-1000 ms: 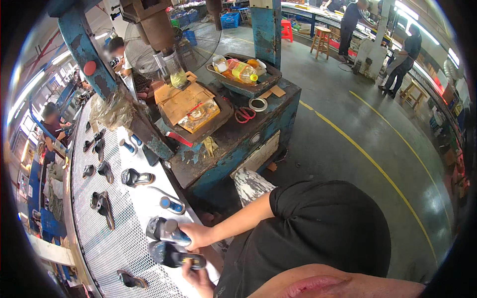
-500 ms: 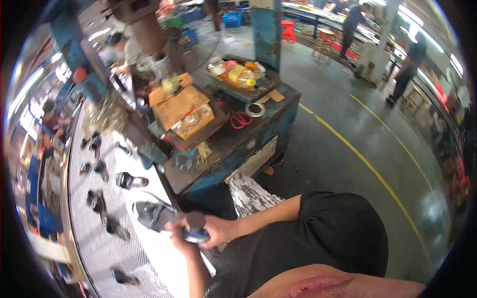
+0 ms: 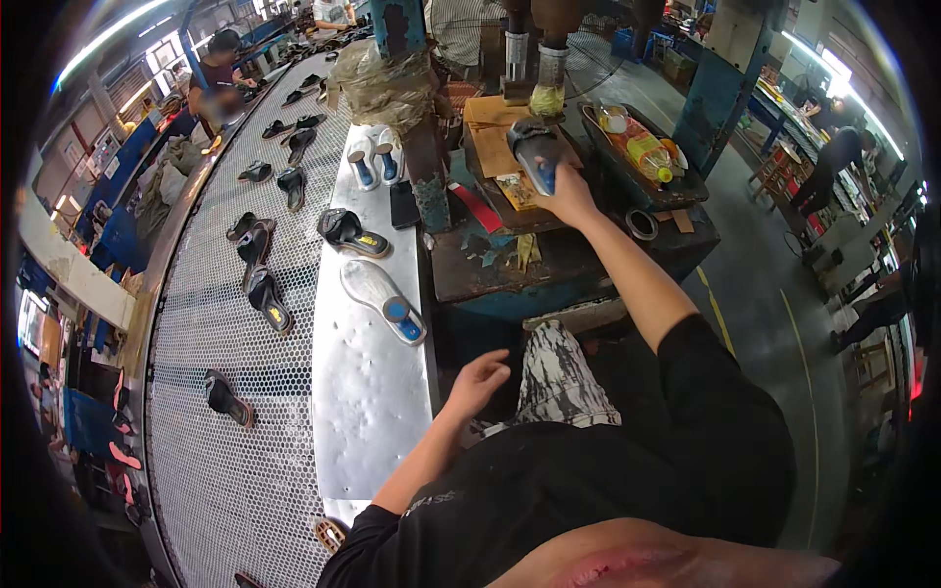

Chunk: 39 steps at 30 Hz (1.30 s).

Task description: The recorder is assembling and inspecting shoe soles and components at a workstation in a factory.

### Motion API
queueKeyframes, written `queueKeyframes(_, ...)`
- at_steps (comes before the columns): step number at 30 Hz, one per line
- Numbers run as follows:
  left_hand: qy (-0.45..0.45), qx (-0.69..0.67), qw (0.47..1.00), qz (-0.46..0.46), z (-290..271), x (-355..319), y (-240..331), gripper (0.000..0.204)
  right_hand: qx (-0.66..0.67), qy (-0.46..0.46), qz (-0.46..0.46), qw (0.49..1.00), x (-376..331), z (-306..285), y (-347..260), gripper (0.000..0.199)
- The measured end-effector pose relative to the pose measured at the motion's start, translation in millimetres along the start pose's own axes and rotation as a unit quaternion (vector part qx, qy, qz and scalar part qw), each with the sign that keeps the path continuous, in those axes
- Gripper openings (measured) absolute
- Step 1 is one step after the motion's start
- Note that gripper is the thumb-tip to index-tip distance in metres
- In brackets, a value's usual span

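My right hand (image 3: 567, 198) is stretched out over the bench, gripping a black slide sandal (image 3: 534, 137) with a pale and blue piece in it, probably a shoe last. The sandal is above the brown cardboard (image 3: 490, 120), below the machine's column. Nothing is in my left hand (image 3: 477, 382), its fingers partly bent and apart, in front of my body. Beyond it, a pale shoe last (image 3: 368, 282) with a blue heel lies on the metal plate (image 3: 368, 412). A finished-looking black slide (image 3: 351, 233) rests just past that last. Two more blue-heeled lasts (image 3: 375, 165) stand farther back.
A perforated conveyor (image 3: 274, 451) on the left carries several black slides (image 3: 267, 299). On the bench (image 3: 470, 279) are a red strip (image 3: 476, 207), a tape roll (image 3: 642, 225) and a tray (image 3: 676, 191) of bottles. A wrapped post (image 3: 428, 186) rises beside it. Other people work farther off.
My hands were together over the plate on a shoe and last; now they are apart. My right hand has reached out over the bench with a sandal; my left is empty. The view has turned left.
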<state>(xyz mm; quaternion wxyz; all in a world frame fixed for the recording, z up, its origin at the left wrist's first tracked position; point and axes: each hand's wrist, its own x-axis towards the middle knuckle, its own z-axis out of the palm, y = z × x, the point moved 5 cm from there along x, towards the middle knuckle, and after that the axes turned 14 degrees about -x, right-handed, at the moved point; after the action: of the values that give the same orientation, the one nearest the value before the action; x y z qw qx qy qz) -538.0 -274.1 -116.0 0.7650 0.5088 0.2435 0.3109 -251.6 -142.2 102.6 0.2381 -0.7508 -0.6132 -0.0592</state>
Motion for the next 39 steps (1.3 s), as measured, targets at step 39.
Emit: queueKeyframes(39, 0.674, 0.579, 0.413, -0.2, -374.9, -275.1, 214.6, 0.086, -0.026, 0.108, 0.052, 0.992, 68.3, -86.5, -0.7, 0.058)
